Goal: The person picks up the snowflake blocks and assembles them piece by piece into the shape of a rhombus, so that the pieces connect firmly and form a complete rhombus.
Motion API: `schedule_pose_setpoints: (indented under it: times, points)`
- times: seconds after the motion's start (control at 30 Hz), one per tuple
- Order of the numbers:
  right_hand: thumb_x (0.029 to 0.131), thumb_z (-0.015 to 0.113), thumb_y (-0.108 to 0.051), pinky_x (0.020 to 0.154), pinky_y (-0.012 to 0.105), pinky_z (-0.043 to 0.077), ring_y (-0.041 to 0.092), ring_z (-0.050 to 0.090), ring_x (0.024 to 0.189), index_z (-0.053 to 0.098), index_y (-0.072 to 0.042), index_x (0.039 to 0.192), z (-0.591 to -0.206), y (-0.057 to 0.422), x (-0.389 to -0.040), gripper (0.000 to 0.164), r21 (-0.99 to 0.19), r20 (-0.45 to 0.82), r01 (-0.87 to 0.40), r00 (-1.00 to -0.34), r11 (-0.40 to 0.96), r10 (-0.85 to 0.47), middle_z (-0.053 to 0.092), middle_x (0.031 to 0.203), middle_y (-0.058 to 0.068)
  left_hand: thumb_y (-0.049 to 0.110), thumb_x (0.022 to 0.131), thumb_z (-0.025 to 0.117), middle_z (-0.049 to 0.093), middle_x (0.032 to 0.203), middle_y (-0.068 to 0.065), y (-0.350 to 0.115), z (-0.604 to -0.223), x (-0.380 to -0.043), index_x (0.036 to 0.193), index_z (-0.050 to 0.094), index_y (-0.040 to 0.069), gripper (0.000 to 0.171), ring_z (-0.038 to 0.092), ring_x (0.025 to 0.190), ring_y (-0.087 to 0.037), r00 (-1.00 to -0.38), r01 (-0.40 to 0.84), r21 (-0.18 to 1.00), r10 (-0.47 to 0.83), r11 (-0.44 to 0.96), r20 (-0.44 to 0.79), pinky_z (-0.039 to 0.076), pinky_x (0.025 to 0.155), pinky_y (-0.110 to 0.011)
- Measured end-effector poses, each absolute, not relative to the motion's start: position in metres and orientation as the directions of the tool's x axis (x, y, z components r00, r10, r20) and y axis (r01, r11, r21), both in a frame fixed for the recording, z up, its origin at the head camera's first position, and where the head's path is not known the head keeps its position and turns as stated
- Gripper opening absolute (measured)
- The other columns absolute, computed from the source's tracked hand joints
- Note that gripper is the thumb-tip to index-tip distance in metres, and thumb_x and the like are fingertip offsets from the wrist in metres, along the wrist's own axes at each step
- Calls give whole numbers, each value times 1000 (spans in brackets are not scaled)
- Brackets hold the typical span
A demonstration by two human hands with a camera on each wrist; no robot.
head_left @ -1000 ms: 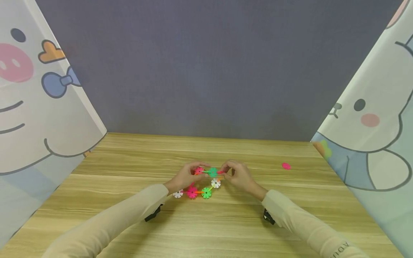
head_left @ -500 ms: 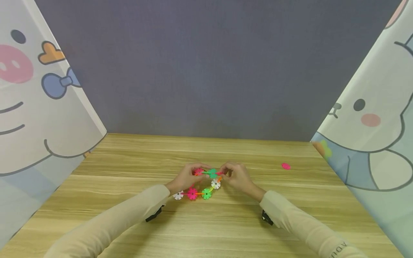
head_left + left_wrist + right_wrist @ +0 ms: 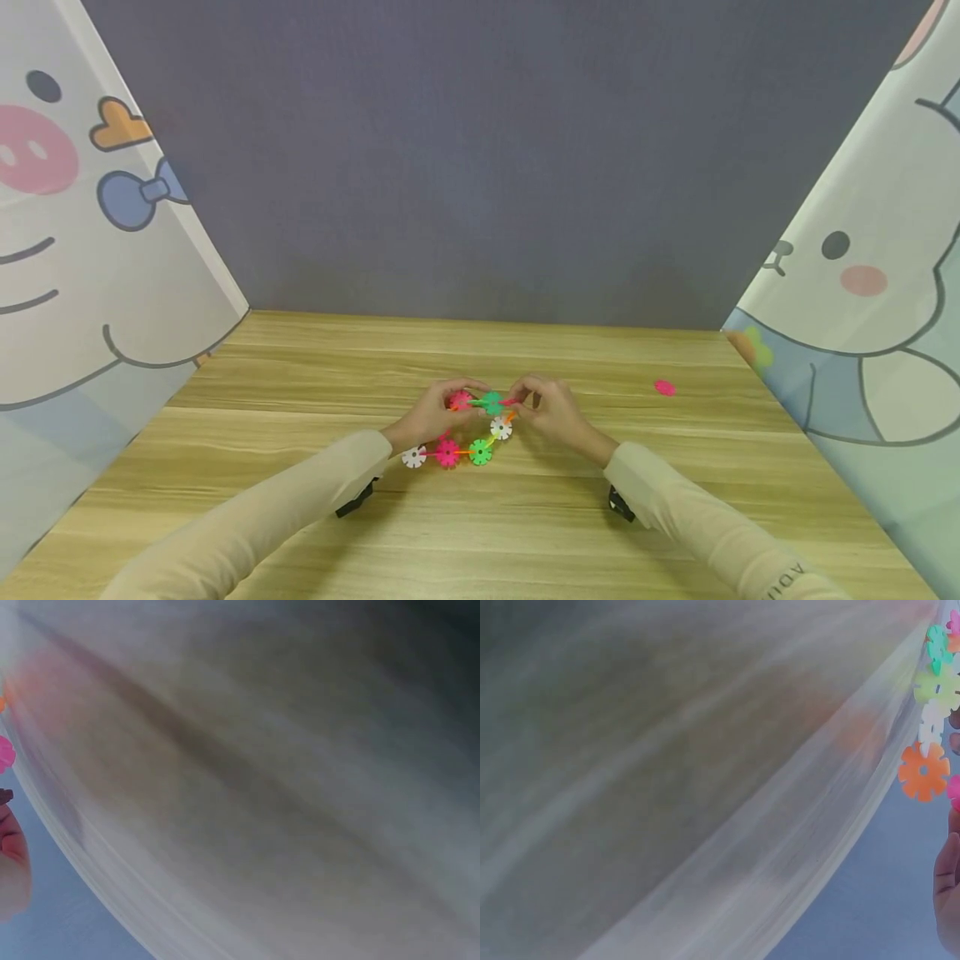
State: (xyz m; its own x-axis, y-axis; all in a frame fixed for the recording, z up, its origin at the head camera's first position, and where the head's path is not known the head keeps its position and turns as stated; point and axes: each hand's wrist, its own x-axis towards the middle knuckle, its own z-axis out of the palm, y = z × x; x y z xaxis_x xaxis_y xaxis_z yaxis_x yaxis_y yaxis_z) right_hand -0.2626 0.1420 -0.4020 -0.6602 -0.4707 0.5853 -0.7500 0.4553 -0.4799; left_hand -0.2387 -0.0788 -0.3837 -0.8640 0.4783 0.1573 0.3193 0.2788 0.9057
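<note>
A chain of notched snowflake discs, linked edge to edge, bends round in the middle of the head view. Its front row has a white disc [image 3: 414,457], a pink disc [image 3: 447,453] and a green disc [image 3: 480,452]. Another white disc [image 3: 501,427] and an edge-on orange disc [image 3: 512,416] make the right side, the orange one also in the right wrist view. My left hand [image 3: 433,412] grips the back row around a pink disc [image 3: 461,401], beside the teal disc [image 3: 492,403]. My right hand [image 3: 553,410] pinches an edge-on pink disc [image 3: 508,402] joined to the teal one.
One loose pink disc [image 3: 664,387] lies on the wooden table [image 3: 480,533], right of my hands. A dark grey panel [image 3: 480,167] closes off the back. Cartoon-printed panels stand at the left and right sides.
Both hands keep their hold on the chain. The back row and right hand have shifted slightly left, and the front row has come slightly nearer.
</note>
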Motion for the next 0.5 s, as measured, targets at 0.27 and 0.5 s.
schedule_pose_setpoints:
  times: [0.27,0.5]
  points:
    - [75,71,1,55,22,46,11,59,72,65,-7,83,-401,146,-264,13,-514,531,-720,-694,465,-487,65,80,2,10,85,63,56,122,-13,-80,-390,-244,120,57,5,36,31,41,-4,-871,336,894,460,297,174,35,44,-16]
    - [74,69,5,56,23,46,18,60,77,64,-5,88,-404,163,-270,18,-522,519,-696,-718,494,-463,65,85,6,23,84,66,60,95,-4,-84,-409,-256,119,59,19,36,28,36,-6,-894,298,900,424,318,146,29,36,-17]
